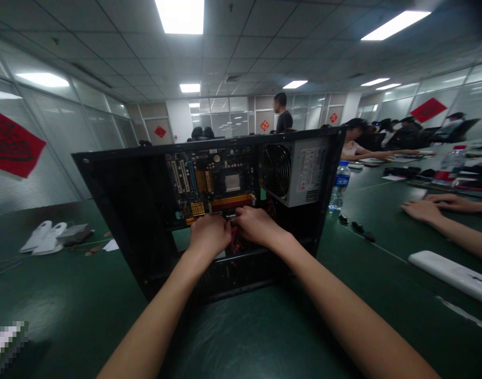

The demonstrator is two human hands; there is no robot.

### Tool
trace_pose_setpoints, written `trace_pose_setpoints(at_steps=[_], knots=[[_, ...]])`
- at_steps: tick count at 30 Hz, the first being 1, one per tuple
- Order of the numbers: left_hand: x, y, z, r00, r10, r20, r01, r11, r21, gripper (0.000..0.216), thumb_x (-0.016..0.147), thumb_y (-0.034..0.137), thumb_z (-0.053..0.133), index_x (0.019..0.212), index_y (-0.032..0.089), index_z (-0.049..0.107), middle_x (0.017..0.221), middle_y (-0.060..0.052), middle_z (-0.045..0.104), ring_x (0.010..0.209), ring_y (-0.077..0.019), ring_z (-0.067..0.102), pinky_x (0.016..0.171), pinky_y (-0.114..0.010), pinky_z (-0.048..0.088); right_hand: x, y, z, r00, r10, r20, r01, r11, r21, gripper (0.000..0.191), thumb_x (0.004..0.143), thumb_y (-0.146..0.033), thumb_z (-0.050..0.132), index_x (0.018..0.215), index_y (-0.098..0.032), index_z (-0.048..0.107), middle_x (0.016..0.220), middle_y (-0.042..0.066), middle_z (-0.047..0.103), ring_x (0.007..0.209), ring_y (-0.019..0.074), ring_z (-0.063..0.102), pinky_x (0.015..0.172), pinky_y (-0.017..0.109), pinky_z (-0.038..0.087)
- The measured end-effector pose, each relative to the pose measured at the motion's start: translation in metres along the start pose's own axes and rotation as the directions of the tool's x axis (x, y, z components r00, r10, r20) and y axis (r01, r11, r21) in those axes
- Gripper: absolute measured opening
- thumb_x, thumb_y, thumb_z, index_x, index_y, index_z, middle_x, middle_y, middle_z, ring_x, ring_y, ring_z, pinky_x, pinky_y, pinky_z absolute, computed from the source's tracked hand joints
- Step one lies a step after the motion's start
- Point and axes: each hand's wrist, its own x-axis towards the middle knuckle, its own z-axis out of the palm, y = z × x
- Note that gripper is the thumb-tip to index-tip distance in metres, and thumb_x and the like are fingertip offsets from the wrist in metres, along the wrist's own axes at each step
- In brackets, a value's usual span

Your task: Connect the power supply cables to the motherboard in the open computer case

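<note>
Case [134, 200] upright at centre of frame; left hand [210, 232] and right hand [257, 225], fingers curled nearly closed, sit by the board [219, 171]'s lower edge, any hold hidden; case looks stiff, fairly heavy, best held by its rim [166, 148]; board looks fragile

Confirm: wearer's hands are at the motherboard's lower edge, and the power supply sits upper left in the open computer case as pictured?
Not quite. In the head view, the power supply sits upper right in the open computer case, not upper left. The left hand and right hand are at the motherboard's lower edge, as you say.
</note>
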Motion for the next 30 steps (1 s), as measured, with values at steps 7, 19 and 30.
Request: trace_pose_setpoints(at_steps=[7, 19, 30], knots=[[0.0014, -0.0018, 0.0035, 0.997, 0.021, 0.077, -0.019, 1.000, -0.024, 0.037, 0.090, 0.036, 0.045, 0.093, 0.017, 0.076, 0.093, -0.016, 0.075, 0.091, -0.0334, 0.071, 0.077, -0.043, 0.056, -0.0006, 0.0004, -0.0002, 1.000, -0.023, 0.011, 0.023, 1.000, -0.001, 0.020, 0.085, -0.018, 0.056, 0.097, -0.016, 0.072, 0.107, 0.011, 0.065, 0.098, 0.0251, 0.060, 0.071, 0.030, 0.047], [0.0016, -0.0025, 0.0051, 1.000, 0.004, -0.001, -0.004, 1.000, -0.003, 0.040, 0.092, 0.039, 0.043, 0.095, 0.017, 0.075, 0.095, -0.016, 0.074, 0.092, -0.0349, 0.070, 0.077, -0.044, 0.055, -0.0003, 0.0011, 0.0020, 0.998, 0.036, -0.058, -0.032, 0.998, 0.057, 0.019, 0.085, -0.014, 0.055, 0.102, -0.014, 0.063, 0.107, 0.011, 0.064, 0.100, 0.0246, 0.059, 0.073, 0.031, 0.045], [0.0003, -0.0010, 0.0011, 0.998, 0.048, 0.029, -0.048, 0.999, 0.005, 0.043, 0.094, 0.039, 0.040, 0.093, 0.017, 0.076, 0.094, -0.016, 0.074, 0.091, -0.0329, 0.071, 0.078, -0.042, 0.055, -0.0029, 0.0038, 0.0035, 0.988, 0.085, -0.129, -0.061, 0.981, 0.184, 0.020, 0.081, -0.011, 0.060, 0.101, -0.014, 0.055, 0.108, 0.010, 0.061, 0.103, 0.0230, 0.054, 0.082, 0.031, 0.043]])
